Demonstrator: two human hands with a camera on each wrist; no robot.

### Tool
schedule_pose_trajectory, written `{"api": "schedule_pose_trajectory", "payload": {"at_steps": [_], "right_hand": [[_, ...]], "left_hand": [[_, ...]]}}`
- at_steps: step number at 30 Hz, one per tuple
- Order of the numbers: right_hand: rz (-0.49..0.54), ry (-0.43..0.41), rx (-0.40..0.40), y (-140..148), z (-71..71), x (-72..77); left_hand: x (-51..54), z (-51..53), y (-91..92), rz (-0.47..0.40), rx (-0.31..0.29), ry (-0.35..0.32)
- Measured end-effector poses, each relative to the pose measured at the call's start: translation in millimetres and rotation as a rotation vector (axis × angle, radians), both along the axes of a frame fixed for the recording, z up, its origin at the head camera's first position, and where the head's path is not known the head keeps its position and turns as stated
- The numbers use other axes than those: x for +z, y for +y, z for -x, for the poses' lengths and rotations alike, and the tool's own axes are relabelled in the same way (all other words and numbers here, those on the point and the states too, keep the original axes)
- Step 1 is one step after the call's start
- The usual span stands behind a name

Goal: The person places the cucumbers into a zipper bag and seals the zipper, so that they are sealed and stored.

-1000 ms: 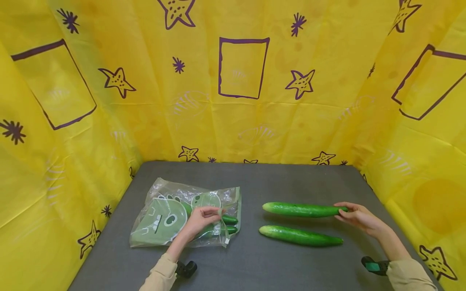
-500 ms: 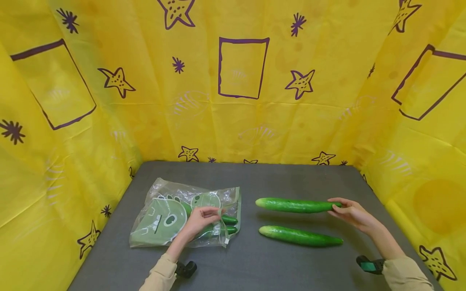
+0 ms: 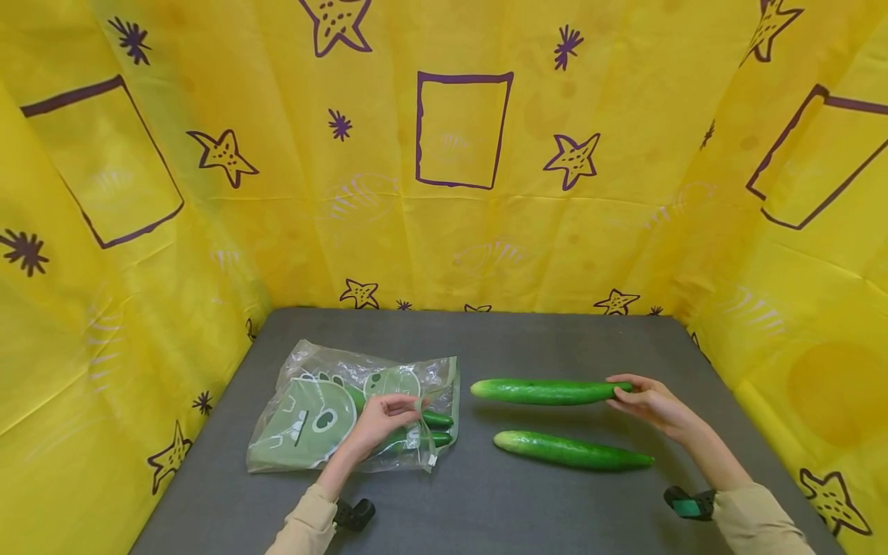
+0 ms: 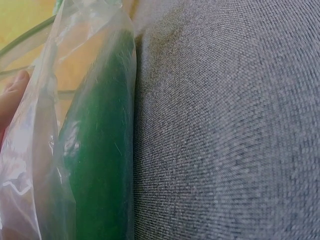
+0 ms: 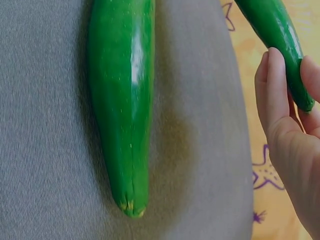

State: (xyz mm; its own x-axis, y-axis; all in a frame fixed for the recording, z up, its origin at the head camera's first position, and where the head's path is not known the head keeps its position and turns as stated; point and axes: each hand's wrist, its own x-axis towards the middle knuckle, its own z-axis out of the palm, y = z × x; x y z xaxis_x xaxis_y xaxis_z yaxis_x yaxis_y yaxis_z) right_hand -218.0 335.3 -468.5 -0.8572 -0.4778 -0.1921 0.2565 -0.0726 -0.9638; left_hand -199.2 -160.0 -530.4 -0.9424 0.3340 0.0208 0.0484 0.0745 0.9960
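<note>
My left hand (image 3: pixel 382 420) pinches the upper edge of the clear plastic bag (image 3: pixel 277 447) near its right-hand opening. Inside the bag lie cucumbers, with two dark green ends (image 3: pixel 438 420) showing by the opening; one cucumber (image 4: pixel 102 150) shows through the plastic in the left wrist view. My right hand (image 3: pixel 659 405) grips the right end of a long cucumber (image 3: pixel 541 391), held above the table with its pale tip toward the bag. In the right wrist view the fingers and thumb close round that cucumber's end (image 5: pixel 280 37). Another cucumber (image 3: pixel 572 451) lies on the table in front of it.
The grey table (image 3: pixel 479 509) has yellow patterned cloth (image 3: pixel 465 247) hanging behind it and at both sides. A black band with a loop (image 3: pixel 356 514) is at the left wrist, and a black and green one (image 3: pixel 688 505) at the right.
My right hand has moved left with the cucumber, bringing its pale tip closer to the bag. The left hand, the bag and the lying cucumber have kept their places.
</note>
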Motion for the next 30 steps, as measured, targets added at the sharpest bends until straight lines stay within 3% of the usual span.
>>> {"api": "schedule_pose_trajectory", "payload": {"at_steps": [14,30], "right_hand": [[-0.040,-0.007,-0.026,-25.3,2.1,-6.7],[-0.067,-0.020,-0.051,-55.2,3.2,-14.8]], "left_hand": [[0.3,-0.7,0.1,0.026,0.015,0.006],[0.4,-2.4,-0.4,0.062,0.071,-0.006]]}}
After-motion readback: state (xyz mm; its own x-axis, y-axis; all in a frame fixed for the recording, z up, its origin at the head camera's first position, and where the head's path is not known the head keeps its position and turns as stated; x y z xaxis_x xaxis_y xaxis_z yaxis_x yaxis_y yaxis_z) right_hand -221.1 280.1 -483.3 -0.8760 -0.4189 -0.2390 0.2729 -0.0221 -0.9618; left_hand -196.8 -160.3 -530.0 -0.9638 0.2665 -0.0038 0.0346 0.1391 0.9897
